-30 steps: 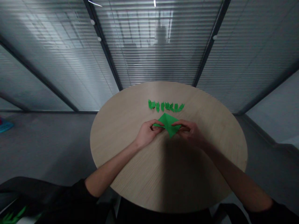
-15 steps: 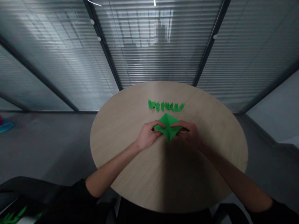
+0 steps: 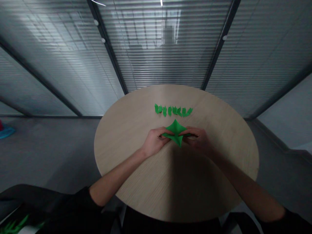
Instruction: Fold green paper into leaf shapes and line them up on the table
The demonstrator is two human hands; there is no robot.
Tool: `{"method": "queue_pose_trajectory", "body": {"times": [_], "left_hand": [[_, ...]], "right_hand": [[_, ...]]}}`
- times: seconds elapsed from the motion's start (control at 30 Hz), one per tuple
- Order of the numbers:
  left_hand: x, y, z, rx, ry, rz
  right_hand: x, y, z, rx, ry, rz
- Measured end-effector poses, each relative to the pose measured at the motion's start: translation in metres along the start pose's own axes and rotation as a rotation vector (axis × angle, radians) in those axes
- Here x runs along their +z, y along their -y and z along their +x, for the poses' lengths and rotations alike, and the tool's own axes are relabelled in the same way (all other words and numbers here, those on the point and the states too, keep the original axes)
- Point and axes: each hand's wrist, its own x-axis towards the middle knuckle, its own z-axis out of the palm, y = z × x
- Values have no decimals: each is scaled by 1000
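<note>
Over the counter (image 3: 136,182), left grip (image 3: 156,139) and right grip (image 3: 198,139) pinch opposite sides of the green paper (image 3: 176,128) lying between them, neither clearly nearer; its free points run near-to-far.

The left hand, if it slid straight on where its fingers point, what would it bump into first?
The left hand would push into the green paper it is pinching. Beyond that, the right hand seems next in line, though depth is hard to judge here.
</note>
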Motion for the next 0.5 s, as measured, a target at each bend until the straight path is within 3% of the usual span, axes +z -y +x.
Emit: {"method": "queue_pose_trajectory", "body": {"times": [0.5], "left_hand": [[1, -9, 0, 41, 12, 50]], "right_hand": [[5, 4, -2, -41, -26, -28]]}}
